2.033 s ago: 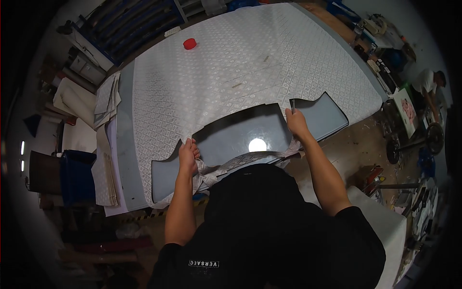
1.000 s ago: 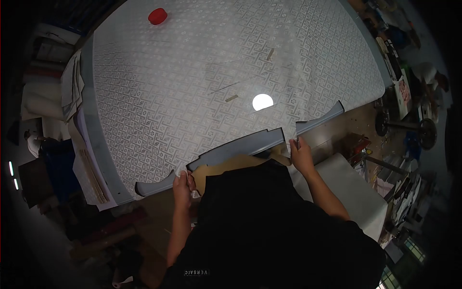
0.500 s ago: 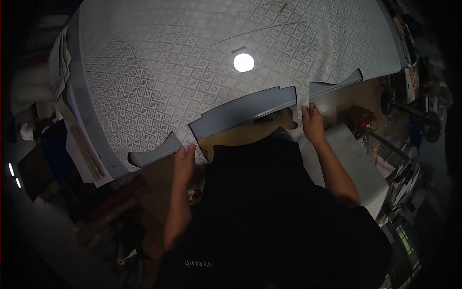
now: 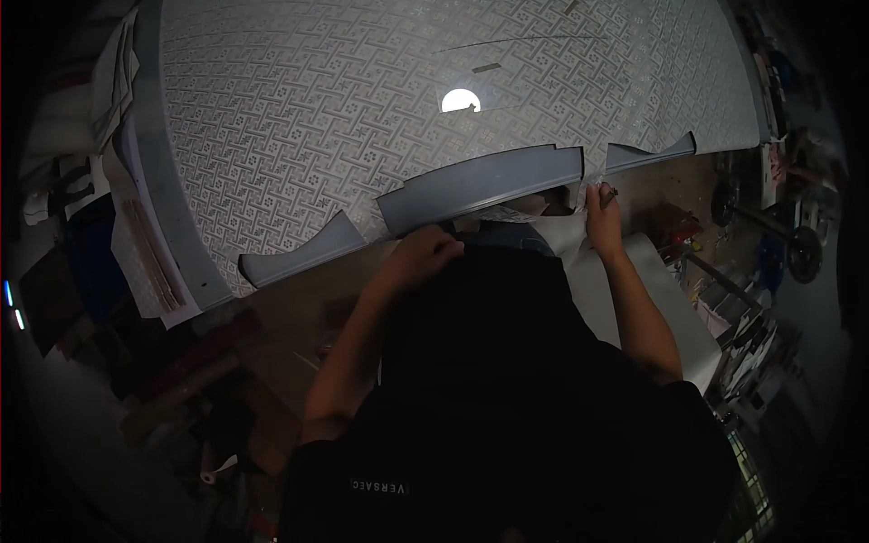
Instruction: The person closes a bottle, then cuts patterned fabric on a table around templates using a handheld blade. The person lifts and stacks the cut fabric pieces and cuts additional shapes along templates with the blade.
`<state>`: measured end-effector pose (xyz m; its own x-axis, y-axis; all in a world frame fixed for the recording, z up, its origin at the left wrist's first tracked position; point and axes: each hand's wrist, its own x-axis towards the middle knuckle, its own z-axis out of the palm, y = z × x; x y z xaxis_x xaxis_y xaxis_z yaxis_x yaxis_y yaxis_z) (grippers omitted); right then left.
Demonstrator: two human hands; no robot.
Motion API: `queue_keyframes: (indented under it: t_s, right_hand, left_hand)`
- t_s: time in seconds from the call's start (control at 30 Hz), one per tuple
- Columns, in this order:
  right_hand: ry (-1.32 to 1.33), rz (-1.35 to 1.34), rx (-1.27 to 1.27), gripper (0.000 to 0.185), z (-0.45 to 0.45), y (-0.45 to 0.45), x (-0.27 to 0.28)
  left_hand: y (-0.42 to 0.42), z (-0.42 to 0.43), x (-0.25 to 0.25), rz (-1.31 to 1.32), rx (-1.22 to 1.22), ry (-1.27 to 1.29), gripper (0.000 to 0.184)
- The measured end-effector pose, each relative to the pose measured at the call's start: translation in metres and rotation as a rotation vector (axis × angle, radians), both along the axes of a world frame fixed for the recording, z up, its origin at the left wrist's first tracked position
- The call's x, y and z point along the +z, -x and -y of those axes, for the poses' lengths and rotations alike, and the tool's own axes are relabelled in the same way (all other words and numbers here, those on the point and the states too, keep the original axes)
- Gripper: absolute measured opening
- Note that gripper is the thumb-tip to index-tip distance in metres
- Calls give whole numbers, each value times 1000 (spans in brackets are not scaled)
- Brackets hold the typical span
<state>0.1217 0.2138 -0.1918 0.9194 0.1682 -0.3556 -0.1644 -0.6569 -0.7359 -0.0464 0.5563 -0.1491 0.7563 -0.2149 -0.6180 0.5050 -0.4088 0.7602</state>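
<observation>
A light grey patterned sheet [image 4: 299, 154] covers the table, with curved notches cut along its near edge. Through them shows the grey tabletop [image 4: 489, 185]. My left hand [image 4: 421, 260] is just off the near edge, by the left end of the middle notch, close to my black shirt. Its fingers are curled together, and what they hold, if anything, is hidden. At the strip of sheet between the middle and right notches is my right hand [image 4: 605, 222], closed, with a small dark object [image 4: 609, 194] sticking out by the thumb.
A pale board or sheet [image 4: 593, 285] lies below the table edge on the right. Farther right stand a wheeled metal bar [image 4: 760, 217] and stacked papers [image 4: 747, 335]. Layered sheets [image 4: 149, 262] hang at the table's left corner. A small flat strip [image 4: 487, 68] lies on the patterned sheet.
My left hand has let go of the left strip and moved right and up, towards my body. The brownish piece below the middle notch no longer shows. My right hand has shifted slightly right.
</observation>
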Motion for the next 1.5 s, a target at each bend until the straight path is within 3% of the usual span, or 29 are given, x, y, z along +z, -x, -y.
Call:
queue_keyframes:
  t_s: [0.1,0.23,0.4,0.53,0.63,0.9,1.2,1.4,1.5]
  right_hand:
    - [-2,42,6,34,2,3,-5]
    - [6,77,-18,32,0,4,-10]
    - [45,77,-76,33,-7,12,-7]
    - [78,113,-67,32,-2,12,-15]
    - [54,102,-63,32,-1,11,-14]
    - [36,10,-14,32,-5,-1,-9]
    - [-215,-103,91,30,15,-17,-17]
    - [-194,-157,176,28,28,-25,-23]
    - [-68,38,86,27,26,-21,-15]
  left_hand:
    - [8,7,-4,-70,153,182,34]
    - [15,0,-9,-82,98,168,36]
    - [24,-17,-21,-227,146,331,36]
    - [38,-23,-23,-164,154,459,29]
    - [47,-25,-12,-73,171,454,25]
    - [58,5,-7,393,136,159,38]
    - [42,55,9,467,290,87,41]
    - [32,81,28,409,404,43,33]
    - [27,91,35,424,450,43,30]
